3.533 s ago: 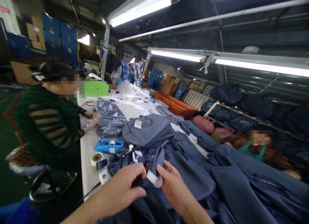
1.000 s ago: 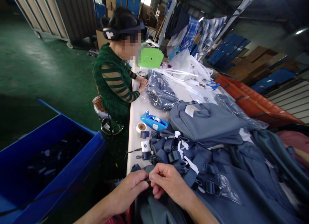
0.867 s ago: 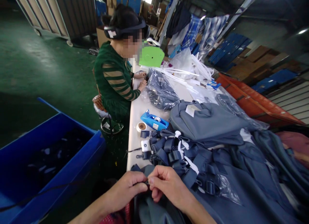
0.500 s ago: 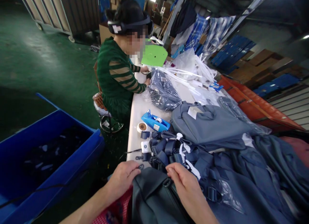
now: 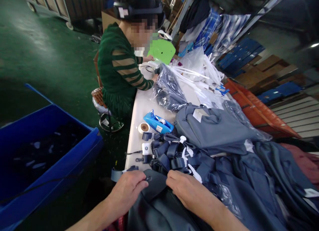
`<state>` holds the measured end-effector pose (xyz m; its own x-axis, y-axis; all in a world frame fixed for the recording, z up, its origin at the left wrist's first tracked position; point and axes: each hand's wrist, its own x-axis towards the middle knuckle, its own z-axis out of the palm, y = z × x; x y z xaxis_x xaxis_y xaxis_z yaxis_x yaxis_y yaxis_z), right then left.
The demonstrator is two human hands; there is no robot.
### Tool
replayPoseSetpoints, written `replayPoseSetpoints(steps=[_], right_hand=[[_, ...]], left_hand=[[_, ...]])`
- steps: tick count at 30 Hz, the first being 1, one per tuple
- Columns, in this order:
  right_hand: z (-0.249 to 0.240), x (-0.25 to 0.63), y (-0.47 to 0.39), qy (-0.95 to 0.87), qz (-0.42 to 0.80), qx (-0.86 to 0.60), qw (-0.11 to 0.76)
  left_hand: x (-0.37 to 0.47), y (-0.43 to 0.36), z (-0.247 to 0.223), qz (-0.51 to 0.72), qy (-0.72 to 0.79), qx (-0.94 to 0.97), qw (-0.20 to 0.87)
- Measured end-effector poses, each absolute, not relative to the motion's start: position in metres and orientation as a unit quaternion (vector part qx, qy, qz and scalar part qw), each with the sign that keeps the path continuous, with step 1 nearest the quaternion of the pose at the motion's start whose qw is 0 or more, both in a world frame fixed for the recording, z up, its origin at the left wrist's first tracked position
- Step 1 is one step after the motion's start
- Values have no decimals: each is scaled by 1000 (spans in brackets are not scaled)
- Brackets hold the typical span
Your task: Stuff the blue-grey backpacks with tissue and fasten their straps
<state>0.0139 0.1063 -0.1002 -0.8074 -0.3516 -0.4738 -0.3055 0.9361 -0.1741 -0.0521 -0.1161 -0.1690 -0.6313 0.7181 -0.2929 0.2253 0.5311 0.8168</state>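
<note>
A dark slate-coloured bag (image 5: 156,207) lies at the table's near edge, directly in front of me. My left hand (image 5: 131,187) pinches its upper left edge beside a small metal ring (image 5: 149,178). From behind that hand a webbing strap (image 5: 117,174) sticks out to the left. Closed on the bag's upper right edge is my right hand (image 5: 183,187), its fingertips curled under and partly hidden. Just beyond both hands lies a heap of dark straps (image 5: 163,156) with buckles and white ties. A small white device (image 5: 146,148) sits at the heap's left side.
Past the straps are a blue tape dispenser (image 5: 159,122) and a tape roll (image 5: 144,127). More bags (image 5: 211,126) cover the table's right side. A co-worker (image 5: 119,64) sits at the far left edge, handling a plastic-wrapped bag (image 5: 169,88). A blue bin (image 5: 82,154) stands left.
The view has shifted slightly. My right hand has turned over, its fingers curling further onto the bag's edge, and the metal ring there is now covered. A strap now shows beside my left hand.
</note>
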Motion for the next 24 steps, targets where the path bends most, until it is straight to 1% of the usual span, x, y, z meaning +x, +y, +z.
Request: replayPoseSetpoints(steps=[3, 5, 7, 10, 15, 19, 24], right_hand=[[-115, 25, 116, 956, 47, -229, 178], [-120, 29, 121, 961, 47, -227, 151], [-121, 29, 122, 969, 9, -197, 150], [-123, 23, 118, 979, -37, -134, 151], [-133, 21, 108, 982, -15, -141, 123], [-139, 26, 105, 986, -24, -137, 96], [-139, 26, 102, 986, -42, -121, 108]], left_hand=[[-56, -97, -164, 327, 832, 318, 317], [-59, -81, -158, 271, 841, 349, 312], [-60, -67, -152, 221, 846, 375, 307], [-59, -51, -146, 183, 848, 393, 305], [-58, -43, -143, 138, 855, 401, 299], [-59, -41, -139, 106, 847, 426, 298], [-58, -43, -130, 84, 834, 449, 308]])
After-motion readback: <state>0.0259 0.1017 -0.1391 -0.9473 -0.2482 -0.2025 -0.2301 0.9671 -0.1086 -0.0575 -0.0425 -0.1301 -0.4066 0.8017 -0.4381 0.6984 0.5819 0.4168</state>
